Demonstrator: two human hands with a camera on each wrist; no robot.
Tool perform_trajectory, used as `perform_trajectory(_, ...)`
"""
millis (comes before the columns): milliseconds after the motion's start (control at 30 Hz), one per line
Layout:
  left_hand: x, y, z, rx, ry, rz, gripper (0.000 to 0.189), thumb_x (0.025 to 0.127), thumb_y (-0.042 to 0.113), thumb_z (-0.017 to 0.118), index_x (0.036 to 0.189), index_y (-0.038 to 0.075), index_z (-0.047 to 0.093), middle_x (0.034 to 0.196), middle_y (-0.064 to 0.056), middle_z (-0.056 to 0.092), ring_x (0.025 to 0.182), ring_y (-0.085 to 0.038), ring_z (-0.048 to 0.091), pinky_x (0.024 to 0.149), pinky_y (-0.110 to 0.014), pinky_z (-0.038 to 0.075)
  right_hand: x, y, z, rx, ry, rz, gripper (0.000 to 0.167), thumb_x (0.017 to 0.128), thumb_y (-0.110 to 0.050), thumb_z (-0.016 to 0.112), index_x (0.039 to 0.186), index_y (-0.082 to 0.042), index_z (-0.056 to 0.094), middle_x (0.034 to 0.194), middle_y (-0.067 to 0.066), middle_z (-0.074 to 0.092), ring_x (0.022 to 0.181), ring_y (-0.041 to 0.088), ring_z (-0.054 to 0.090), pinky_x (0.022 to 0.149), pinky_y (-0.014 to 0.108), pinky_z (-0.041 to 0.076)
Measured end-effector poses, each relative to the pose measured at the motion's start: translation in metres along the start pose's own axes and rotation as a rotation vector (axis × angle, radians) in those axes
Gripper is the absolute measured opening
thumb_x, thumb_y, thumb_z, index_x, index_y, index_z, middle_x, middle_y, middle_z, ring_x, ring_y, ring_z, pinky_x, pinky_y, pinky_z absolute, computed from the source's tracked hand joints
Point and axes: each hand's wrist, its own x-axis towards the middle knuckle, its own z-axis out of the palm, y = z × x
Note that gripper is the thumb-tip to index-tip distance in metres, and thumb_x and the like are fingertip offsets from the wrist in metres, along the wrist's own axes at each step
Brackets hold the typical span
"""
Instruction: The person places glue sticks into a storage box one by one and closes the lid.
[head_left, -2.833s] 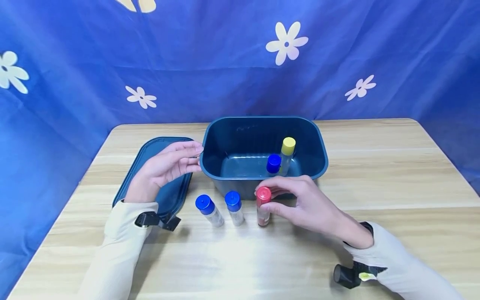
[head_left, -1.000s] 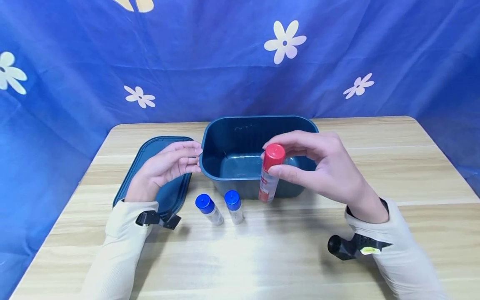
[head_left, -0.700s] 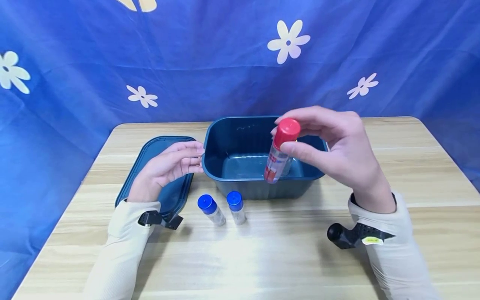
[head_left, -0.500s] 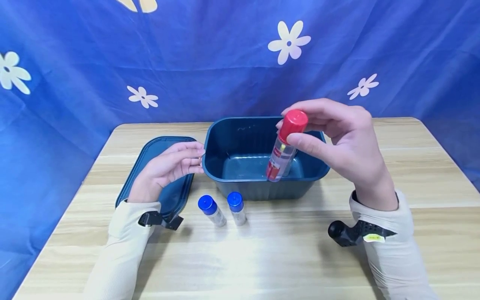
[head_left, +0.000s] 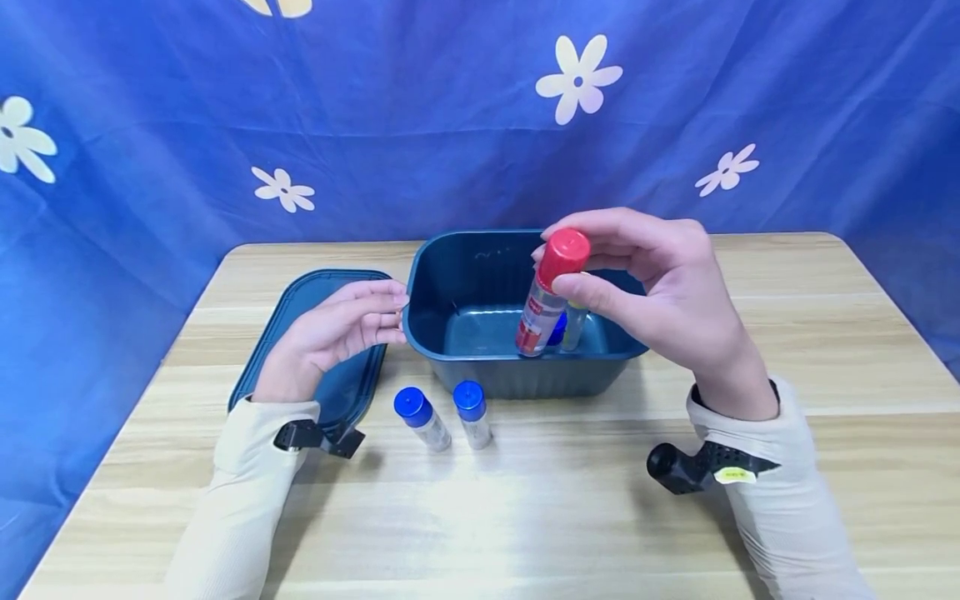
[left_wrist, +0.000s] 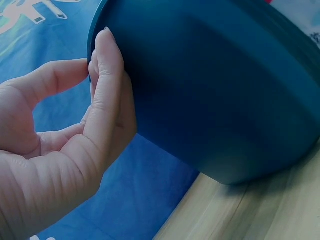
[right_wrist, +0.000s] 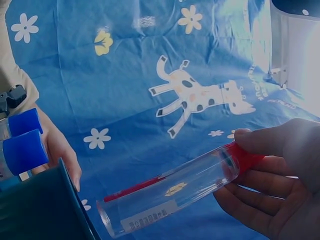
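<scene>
Head view, right hand (head_left: 667,292) holding bottle (head_left: 541,308) (red-capped), tilted; left hand (head_left: 333,329) pinching tub (head_left: 517,380)

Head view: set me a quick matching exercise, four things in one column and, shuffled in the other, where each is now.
1 red-capped bottle
2 yellow-capped bottle
3 lid
4 left hand

A lying on the table, left of the box
B touching the box's left end
C held by the right hand
D inside the box

Pairs: 1-C; 2-D; 3-A; 4-B
</scene>
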Motion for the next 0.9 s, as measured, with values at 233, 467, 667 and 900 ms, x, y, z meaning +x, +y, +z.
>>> perform_trajectory(233,0.0002,-0.0018,-0.0020,-0.008,-0.031,0.015,0.027,0.100,-0.003,0.041,0.101,0.002,0.067,0.093,-0.008,0.071,0.083,-0.019,0.070,0.082,-0.032,0.057,-0.0008,-0.0004,0.0012,-0.008,-0.009,-0.013,0.035,0.082,0.007,0.072,0.115,0.009,0.063,0.104,0.014,0.070,0.094,0.026,0.069,0.086,0.037,0.055)
perform_trajectory(467,0.0017,-0.0019,-0.0007,-0.006,-0.038,0.011,0.025,0.100,-0.002,0.042,0.101,0.001,0.067,0.093,-0.008,0.071,0.083,-0.018,0.070,0.083,-0.032,0.057,-0.0022,0.0017,0.0042,-0.015,0.008,0.001,0.033,0.084,-0.006,0.074,0.114,0.006,0.065,0.104,0.013,0.071,0.093,0.027,0.069,0.086,0.036,0.056)
perform_trajectory(667,0.0019,-0.0010,0.0010,-0.002,-0.022,0.008,0.024,0.100,-0.002,0.043,0.100,0.001,0.067,0.091,-0.008,0.071,0.081,-0.017,0.070,0.082,-0.031,0.057,-0.0012,0.0016,0.0062,-0.006,0.030,-0.029,0.037,0.086,-0.017,0.074,0.114,0.006,0.065,0.105,0.016,0.070,0.093,0.027,0.069,0.086,0.036,0.055)
perform_trajectory(900,0.0006,-0.0002,0.0004,-0.013,-0.008,0.010,0.024,0.100,-0.003,0.043,0.100,0.001,0.067,0.092,-0.008,0.071,0.082,-0.018,0.070,0.081,-0.031,0.057,0.0011,-0.0002,0.0082,-0.011,0.074,-0.061,0.035,0.087,-0.015,0.073,0.113,0.007,0.065,0.104,0.016,0.070,0.093,0.027,0.069,0.086,0.035,0.055)
